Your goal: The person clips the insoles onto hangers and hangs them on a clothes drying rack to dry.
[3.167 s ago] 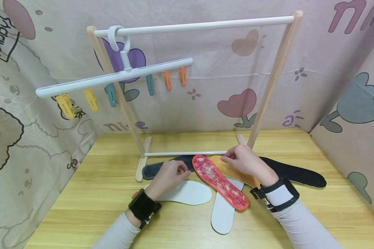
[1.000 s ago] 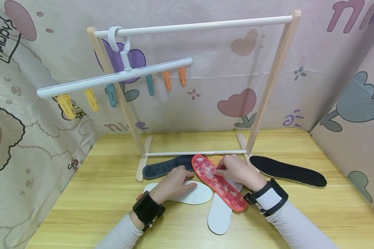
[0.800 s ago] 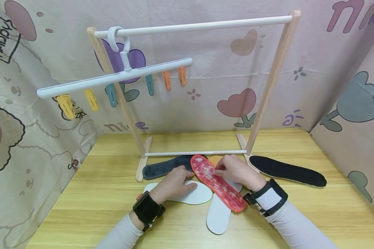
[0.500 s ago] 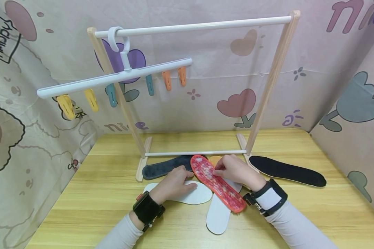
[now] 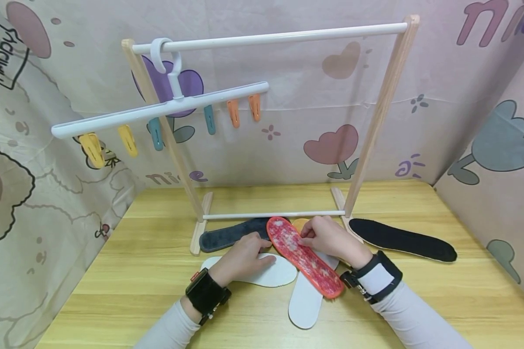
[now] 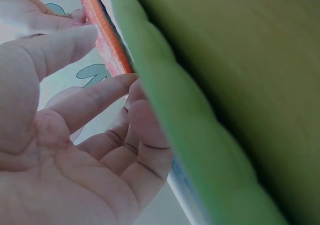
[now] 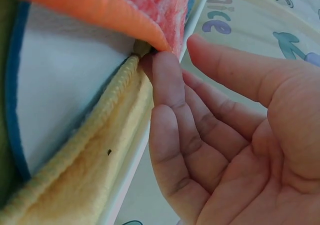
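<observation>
My left hand (image 5: 242, 261) rests over a white insole (image 5: 279, 271), fingers relaxed. In the left wrist view, its loosely bent fingertips touch that insole's green edge (image 6: 175, 95), thumb held apart. My right hand (image 5: 334, 241) is at the upper edge of a red mottled insole (image 5: 307, 264). In the right wrist view, the index fingertip (image 7: 167, 67) meets the red insole's orange rim, beside a yellow insole (image 7: 115, 150), and the thumb stands away. The red insole lies across a second white insole (image 5: 304, 305) with a blue edge. My right hand mostly hides the yellow insole from above.
A dark grey insole (image 5: 227, 237) lies behind my left hand, a black insole (image 5: 401, 241) at the right. Behind them rises a rack with a white top bar (image 5: 279, 38). A white hanger (image 5: 218, 96) with several coloured clips hangs there at the left.
Over about three seconds, my right hand has moved left to the red insole, uncovering the black one's end. My left hand has lowered toward the white insole. The red and lower white insoles have shifted slightly left.
</observation>
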### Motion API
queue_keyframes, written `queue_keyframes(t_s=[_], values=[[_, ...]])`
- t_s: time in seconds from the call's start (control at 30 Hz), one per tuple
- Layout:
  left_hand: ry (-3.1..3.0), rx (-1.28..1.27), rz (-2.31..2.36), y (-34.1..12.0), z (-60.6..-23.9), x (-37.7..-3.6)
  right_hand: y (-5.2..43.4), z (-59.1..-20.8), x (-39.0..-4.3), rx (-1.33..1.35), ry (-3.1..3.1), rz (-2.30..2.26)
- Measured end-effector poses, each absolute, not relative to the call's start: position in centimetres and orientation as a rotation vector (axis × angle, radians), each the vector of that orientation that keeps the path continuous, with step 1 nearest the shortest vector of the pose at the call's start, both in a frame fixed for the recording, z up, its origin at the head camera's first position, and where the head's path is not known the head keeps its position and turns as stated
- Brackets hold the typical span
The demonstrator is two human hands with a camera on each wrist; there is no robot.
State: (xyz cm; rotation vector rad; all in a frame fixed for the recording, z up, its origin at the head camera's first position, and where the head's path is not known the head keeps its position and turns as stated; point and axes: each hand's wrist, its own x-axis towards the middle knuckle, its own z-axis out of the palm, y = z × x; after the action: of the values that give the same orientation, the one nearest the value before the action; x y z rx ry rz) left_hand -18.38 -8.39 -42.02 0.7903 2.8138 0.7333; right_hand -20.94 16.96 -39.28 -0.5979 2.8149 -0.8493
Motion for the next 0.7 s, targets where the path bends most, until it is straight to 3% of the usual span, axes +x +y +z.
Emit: queue_keyframes(t_s=[0.7], values=[[2.842, 0.848, 0.835, -8.40, -41.89, -18.56, 16.75, -39.26, -21.06, -0.579, 2.810, -0.878]])
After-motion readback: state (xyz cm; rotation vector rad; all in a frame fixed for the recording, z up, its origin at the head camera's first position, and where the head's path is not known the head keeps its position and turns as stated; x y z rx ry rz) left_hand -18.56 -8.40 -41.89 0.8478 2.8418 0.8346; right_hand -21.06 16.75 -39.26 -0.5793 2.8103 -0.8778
